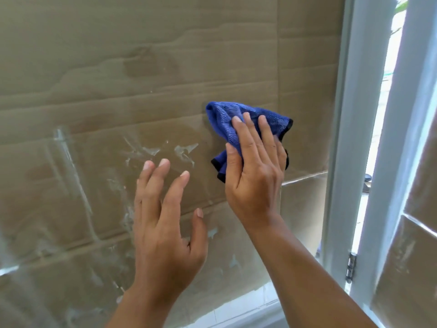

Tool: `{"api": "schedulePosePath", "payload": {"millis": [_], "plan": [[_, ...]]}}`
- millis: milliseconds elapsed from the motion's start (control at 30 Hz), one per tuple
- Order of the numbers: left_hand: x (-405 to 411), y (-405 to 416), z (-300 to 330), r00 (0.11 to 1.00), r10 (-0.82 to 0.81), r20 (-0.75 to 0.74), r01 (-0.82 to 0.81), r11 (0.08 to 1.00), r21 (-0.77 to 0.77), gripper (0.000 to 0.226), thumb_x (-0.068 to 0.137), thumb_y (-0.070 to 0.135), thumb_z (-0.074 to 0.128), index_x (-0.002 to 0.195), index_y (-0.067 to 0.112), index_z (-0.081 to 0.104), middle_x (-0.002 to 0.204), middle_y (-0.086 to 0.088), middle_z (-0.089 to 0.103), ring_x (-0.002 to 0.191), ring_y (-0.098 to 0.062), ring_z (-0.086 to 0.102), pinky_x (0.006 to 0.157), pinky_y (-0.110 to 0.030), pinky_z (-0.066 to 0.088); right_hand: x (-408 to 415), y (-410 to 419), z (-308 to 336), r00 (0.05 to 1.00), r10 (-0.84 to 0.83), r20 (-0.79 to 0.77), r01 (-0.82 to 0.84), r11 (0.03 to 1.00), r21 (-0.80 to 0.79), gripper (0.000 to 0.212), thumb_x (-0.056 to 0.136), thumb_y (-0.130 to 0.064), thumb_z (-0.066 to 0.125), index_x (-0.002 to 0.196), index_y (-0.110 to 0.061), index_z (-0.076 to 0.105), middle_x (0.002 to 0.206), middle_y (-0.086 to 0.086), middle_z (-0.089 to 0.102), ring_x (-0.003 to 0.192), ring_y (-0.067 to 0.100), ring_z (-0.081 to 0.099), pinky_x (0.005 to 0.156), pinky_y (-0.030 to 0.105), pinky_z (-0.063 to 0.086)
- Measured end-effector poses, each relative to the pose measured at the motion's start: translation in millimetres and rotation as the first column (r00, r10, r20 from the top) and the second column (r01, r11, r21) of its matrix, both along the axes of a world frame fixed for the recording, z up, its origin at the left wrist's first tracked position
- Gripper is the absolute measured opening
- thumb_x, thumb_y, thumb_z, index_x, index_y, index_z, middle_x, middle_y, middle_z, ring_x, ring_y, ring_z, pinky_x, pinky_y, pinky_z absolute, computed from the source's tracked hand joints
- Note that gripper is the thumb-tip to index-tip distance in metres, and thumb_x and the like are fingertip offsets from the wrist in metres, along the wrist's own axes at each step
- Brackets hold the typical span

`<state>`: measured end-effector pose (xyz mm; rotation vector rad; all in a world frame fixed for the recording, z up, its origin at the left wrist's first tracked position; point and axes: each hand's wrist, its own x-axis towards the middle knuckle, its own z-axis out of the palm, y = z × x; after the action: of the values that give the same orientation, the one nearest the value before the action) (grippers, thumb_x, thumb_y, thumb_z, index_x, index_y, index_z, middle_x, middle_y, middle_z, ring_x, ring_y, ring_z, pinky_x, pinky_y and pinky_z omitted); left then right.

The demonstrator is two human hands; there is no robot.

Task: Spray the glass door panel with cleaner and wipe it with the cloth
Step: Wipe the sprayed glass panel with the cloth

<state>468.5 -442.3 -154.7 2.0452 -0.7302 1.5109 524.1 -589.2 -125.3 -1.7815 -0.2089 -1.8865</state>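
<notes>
Against glass panel [165, 67]: right hand [255, 176] presses bunched cloth [236, 129], flat-fingered; left hand [165, 223] spread, holding nothing.

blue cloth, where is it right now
In the head view the cloth is right of centre, pressed against the glass under the right hand, just left of the white door frame.

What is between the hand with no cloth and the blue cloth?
In the head view, only glass door panel lies between the left hand and the blue cloth, carrying whitish smears; brown cardboard shows behind it.
</notes>
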Motion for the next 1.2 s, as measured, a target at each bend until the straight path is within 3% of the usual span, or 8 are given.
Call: {"api": "schedulePosePath", "payload": {"millis": [167,300,533,633,800,967,1067,1200], "plan": [[-17,-12,17,0.944,-0.283,-0.169,0.250,0.949,-0.190,0.046,0.087,0.019,0.066,0.131,0.010,0.056,0.120,-0.001,0.063,0.112,-0.017,0.061,0.095,-0.030,0.049,-40,-1,21,0.939,0.336,-0.069,-0.303,0.906,0.297,0.037,0.106,-0.032,0.044,0.134,-0.019,0.064,0.100,-0.015,0.073,0.102,0.016,0.065,0.093,0.034,0.051],[-26,-20,33,0.831,-0.471,-0.296,0.357,0.859,-0.366,0.036,0.088,0.028,0.067,0.123,0.020,0.063,0.100,0.010,0.069,0.094,-0.011,0.066,0.083,-0.013,0.047,-63,-9,35,0.684,0.727,-0.062,-0.530,0.554,0.642,0.028,0.108,-0.027,0.045,0.107,-0.025,0.073,0.072,-0.019,0.064,0.076,0.004,0.059,0.081,0.029,0.046],[-38,-40,43,0.638,-0.636,-0.435,0.364,0.746,-0.557,0.030,0.082,0.033,0.069,0.111,0.027,0.069,0.096,0.007,0.073,0.086,-0.009,0.068,0.077,-0.021,0.055,-92,-11,41,0.383,0.923,0.043,-0.462,0.151,0.874,0.039,0.106,-0.033,0.052,0.080,-0.023,0.079,0.079,0.001,0.071,0.087,0.028,0.072,0.099,0.054,0.055],[-44,-47,41,0.590,-0.637,-0.496,0.332,0.751,-0.570,0.017,0.081,0.031,0.074,0.097,0.025,0.075,0.086,0.006,0.075,0.079,-0.013,0.069,0.075,-0.032,0.058,-100,-7,30,0.293,0.954,0.055,-0.372,0.061,0.926,0.036,0.105,-0.038,0.054,0.093,-0.014,0.078,0.102,0.019,0.076,0.104,0.044,0.070,0.093,0.064,0.054],[-50,-51,33,0.393,-0.693,-0.605,0.233,0.711,-0.663,0.022,0.081,0.037,0.074,0.083,0.016,0.077,0.080,-0.001,0.076,0.077,-0.019,0.070,0.076,-0.037,0.056,-104,-17,7,0.154,0.988,0.029,-0.242,0.010,0.970,0.052,0.102,-0.053,0.052,0.112,-0.006,0.073,0.105,0.016,0.076,0.097,0.031,0.075,0.080,0.044,0.063],[-48,-47,28,0.338,-0.624,-0.705,0.068,0.763,-0.643,0.024,0.086,0.025,0.069,0.074,0.004,0.071,0.064,0.001,0.061,0.062,-0.011,0.052,0.065,-0.028,0.040,-113,-20,-7,-0.221,0.972,-0.080,-0.295,0.012,0.955,0.096,0.088,-0.076,0.050,0.141,0.004,0.049,0.121,0.019,0.052,0.115,0.032,0.054,0.117,0.054,0.035],[-48,-42,34,0.233,-0.671,-0.704,0.039,0.730,-0.682,0.022,0.087,0.012,0.062,0.066,0.014,0.067,0.063,0.001,0.058,0.056,-0.007,0.051,0.053,-0.019,0.040,-114,-28,-17,-0.265,0.932,-0.248,-0.385,0.134,0.913,0.059,0.090,-0.035,0.070,0.136,-0.001,0.056,0.115,0.015,0.064,0.111,0.028,0.062,0.111,0.048,0.046],[-44,-33,42,0.264,-0.674,-0.690,0.002,0.716,-0.698,0.019,0.088,0.013,0.058,0.070,0.019,0.062,0.073,-0.005,0.054,0.068,-0.016,0.049,0.061,-0.028,0.038,-113,-45,-20,-0.148,0.925,-0.350,-0.318,0.291,0.902,0.022,0.095,0.003,0.057,0.113,-0.006,0.067,0.102,0.011,0.073,0.095,0.022,0.070,0.086,0.032,0.057]]}}
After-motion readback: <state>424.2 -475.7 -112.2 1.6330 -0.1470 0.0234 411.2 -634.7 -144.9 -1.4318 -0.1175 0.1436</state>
